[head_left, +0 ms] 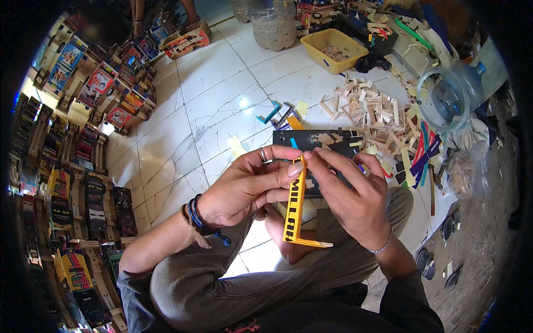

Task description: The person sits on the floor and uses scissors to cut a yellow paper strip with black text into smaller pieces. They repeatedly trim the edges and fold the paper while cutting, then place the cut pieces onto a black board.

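Note:
A yellow L-shaped strip (294,213) with black lettering hangs upright in front of me, its short leg pointing right at the bottom. My left hand (236,186) pinches its upper part between thumb and fingers. At the top end, the fingertips of my right hand (355,197) close in a pinch on the same strip; they hide its tip. Beneath my hands lies a dark board (283,136) with wood-coloured patches on it. Beyond the board are a few assembled coloured pieces, among them a teal bracket-shaped one (270,114).
Loose wooden sticks (372,108) are heaped at the right, beside coloured strips (425,155) and a hammer (432,188). Farther off stand a yellow basin (336,53) and a clear plastic container (444,100). Wooden toy trucks (91,200) are stacked along the left. Another person's limbs show at the far left.

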Available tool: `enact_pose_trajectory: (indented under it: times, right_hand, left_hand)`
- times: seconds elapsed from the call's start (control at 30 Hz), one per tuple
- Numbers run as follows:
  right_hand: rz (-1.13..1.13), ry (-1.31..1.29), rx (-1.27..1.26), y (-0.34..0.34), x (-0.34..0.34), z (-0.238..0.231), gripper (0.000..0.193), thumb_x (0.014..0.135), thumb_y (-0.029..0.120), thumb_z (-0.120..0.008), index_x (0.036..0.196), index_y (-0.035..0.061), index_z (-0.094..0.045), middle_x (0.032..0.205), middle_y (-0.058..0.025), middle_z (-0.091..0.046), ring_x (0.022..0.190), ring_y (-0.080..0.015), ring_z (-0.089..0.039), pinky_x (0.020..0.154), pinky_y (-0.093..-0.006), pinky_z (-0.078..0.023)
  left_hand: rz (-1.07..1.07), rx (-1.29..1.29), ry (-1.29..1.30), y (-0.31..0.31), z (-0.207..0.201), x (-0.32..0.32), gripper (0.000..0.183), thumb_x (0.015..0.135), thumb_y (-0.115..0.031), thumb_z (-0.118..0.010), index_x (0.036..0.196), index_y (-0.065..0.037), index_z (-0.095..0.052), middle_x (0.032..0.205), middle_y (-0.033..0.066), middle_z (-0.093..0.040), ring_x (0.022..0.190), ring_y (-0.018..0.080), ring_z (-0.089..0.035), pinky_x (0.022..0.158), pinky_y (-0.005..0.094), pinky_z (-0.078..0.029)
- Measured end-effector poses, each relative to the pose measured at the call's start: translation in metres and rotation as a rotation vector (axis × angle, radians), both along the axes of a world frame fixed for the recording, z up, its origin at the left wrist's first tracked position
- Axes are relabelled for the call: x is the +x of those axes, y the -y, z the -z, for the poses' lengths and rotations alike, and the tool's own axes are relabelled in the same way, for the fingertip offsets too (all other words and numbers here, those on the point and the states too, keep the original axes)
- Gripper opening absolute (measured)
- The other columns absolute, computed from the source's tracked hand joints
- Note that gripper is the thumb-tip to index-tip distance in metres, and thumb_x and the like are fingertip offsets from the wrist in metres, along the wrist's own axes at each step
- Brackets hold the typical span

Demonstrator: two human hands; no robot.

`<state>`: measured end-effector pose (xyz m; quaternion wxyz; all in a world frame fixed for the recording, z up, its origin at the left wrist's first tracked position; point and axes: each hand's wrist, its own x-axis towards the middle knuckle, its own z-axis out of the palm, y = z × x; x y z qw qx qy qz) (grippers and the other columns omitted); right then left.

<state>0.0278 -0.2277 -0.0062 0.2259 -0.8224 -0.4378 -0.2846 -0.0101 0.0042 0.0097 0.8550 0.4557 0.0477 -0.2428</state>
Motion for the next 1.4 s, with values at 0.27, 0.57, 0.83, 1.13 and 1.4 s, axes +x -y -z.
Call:
enact_pose_trajectory:
  times: [0.27,0.57,0.83,1.13,1.4]
  right_hand:
    - [-0.023,0.031,-0.041,0.004,0.002,-0.002,0.041,0.087,0.013,-0.069,0.129,0.0092,-0.071,0.121,-0.0025,-0.07,0.106,-0.0115,-0.066,0.089,-0.0348,-0.044]
    - [-0.142,-0.59,0.41,0.001,0.012,-0.004,0.027,0.088,0.011,-0.076,0.114,0.008,-0.074,0.106,-0.009,-0.076,0.096,-0.0245,-0.072,0.085,-0.0351,-0.05]
    - [-0.101,-0.542,0.378,-0.004,0.014,-0.008,0.015,0.086,0.011,-0.078,0.101,0.0105,-0.075,0.093,-0.0042,-0.076,0.077,-0.021,-0.069,0.08,-0.0352,-0.046]
    - [-0.211,-1.048,0.72,-0.003,0.007,0.01,0.02,0.094,0.007,-0.072,0.113,0.0021,-0.07,0.101,-0.0063,-0.075,0.092,-0.015,-0.071,0.088,-0.0285,-0.053]
    - [-0.761,-1.515,1.149,-0.006,0.006,0.038,0.028,0.096,0.006,-0.065,0.124,-0.0003,-0.064,0.12,-0.0125,-0.068,0.114,-0.0177,-0.065,0.103,-0.0353,-0.052]
  left_hand:
    - [0.04,-0.03,-0.016,-0.004,0.006,0.002,0.032,0.105,-0.009,-0.057,0.137,-0.004,-0.054,0.12,0.0061,-0.067,0.108,0.0135,-0.069,0.093,0.0296,-0.061]
    - [0.023,-0.076,-0.014,-0.003,0.009,0.002,0.035,0.105,-0.009,-0.057,0.139,-0.007,-0.052,0.123,0.0076,-0.066,0.109,0.0156,-0.069,0.093,0.0292,-0.061]
    - [0.018,0.019,0.016,0.002,0.003,0.0,0.031,0.103,-0.007,-0.06,0.134,-0.007,-0.054,0.121,0.0084,-0.066,0.109,0.0152,-0.069,0.092,0.0278,-0.061]
    - [0.031,0.129,0.111,0.005,-0.017,-0.004,0.038,0.108,-0.019,-0.055,0.142,-0.002,-0.053,0.117,0.009,-0.066,0.102,0.0148,-0.069,0.092,0.0323,-0.06]
    - [0.011,0.424,0.506,0.005,-0.015,-0.004,0.05,0.089,-0.006,-0.08,0.136,-0.007,-0.064,0.112,-0.0001,-0.059,0.098,0.0069,-0.057,0.083,0.0211,-0.05]
